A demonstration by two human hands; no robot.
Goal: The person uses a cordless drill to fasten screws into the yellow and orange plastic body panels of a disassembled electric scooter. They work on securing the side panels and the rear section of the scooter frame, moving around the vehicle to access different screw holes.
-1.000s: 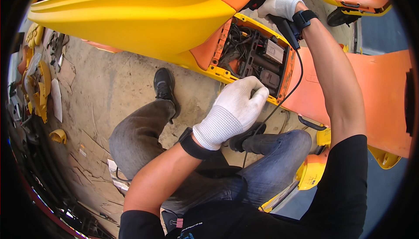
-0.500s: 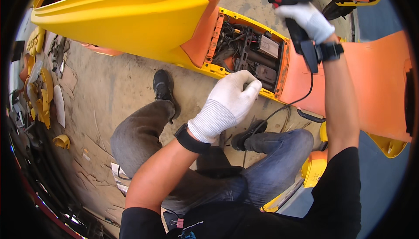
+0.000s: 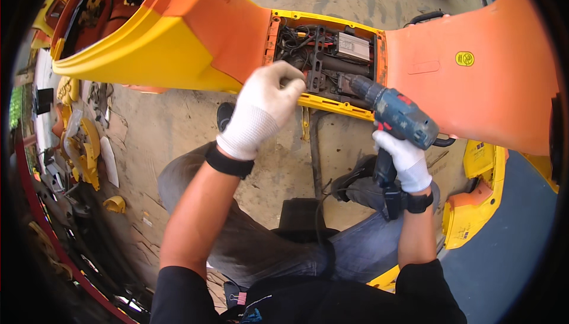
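Note:
My right hand (image 3: 409, 161), in a white glove, is wrapped round the grip of a dark blue power drill (image 3: 406, 116). The drill's chuck points up and left, over the near right corner of an open compartment. That compartment, with its yellow rim (image 3: 338, 106), sits in an orange and yellow vehicle body. Inside it are a silver finned box (image 3: 354, 46), black wires (image 3: 293, 42) and a slotted dark bracket (image 3: 316, 63). My left hand (image 3: 269, 96), also gloved, is pinched closed just at the compartment's near left corner. Whatever its fingertips hold, if anything, cannot be made out.
Orange body panel (image 3: 438, 93) spreads to the right and a yellow fairing (image 3: 154, 57) to the left. Broken yellow parts (image 3: 89, 146) lie on the floor at left. Another yellow piece (image 3: 474, 211) rests at right. A cable hangs near my right wrist.
My right hand has brought the drill down from above the vehicle to the compartment's near right corner. My left hand has shifted left, still pinched. The view has turned slightly.

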